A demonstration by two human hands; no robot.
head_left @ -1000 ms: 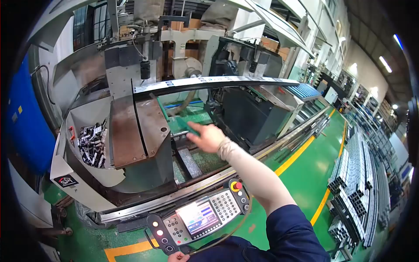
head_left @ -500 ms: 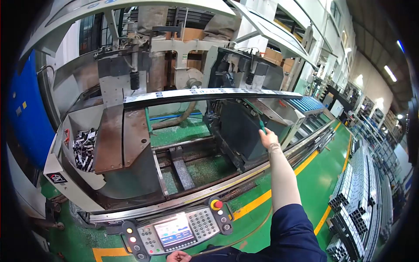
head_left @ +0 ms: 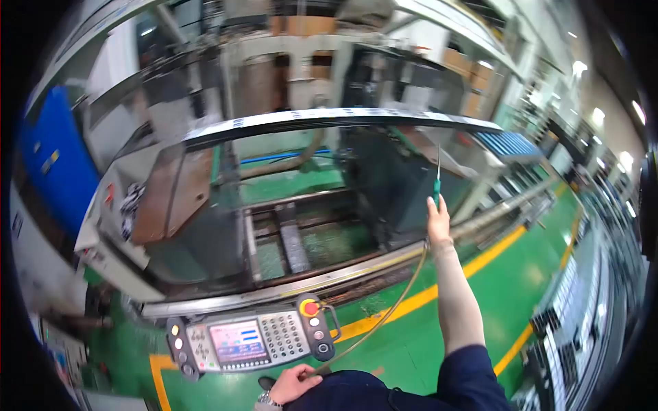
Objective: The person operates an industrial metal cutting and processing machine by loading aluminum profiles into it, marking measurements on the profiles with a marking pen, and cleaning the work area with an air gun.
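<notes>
My right hand (head_left: pixel 439 222) is stretched out in front of the machine, closed around a green-handled air blow gun (head_left: pixel 436 186). The gun's thin metal nozzle points up, towards the right end of a long dark profile (head_left: pixel 343 122) with a white, printed upper face. That profile lies across both sides of the machine. A yellowish air hose (head_left: pixel 406 296) runs from beneath my right hand down to my left hand (head_left: pixel 293 384). Low in front of my body, my left hand has its fingers curled around the hose.
A control panel (head_left: pixel 240 342) with screen, keys and a red stop button stands left of my arm. The machine's front rail (head_left: pixel 343 277) crosses ahead. Metal profiles (head_left: pixel 569 349) are stacked at right. A blue panel (head_left: pixel 62 147) stands at far left. Yellow lines mark the green floor.
My right hand has come lower and back from the machine, with the gun's nozzle now pointing up. My left hand has risen further into view. The whole view has shifted and blurred.
</notes>
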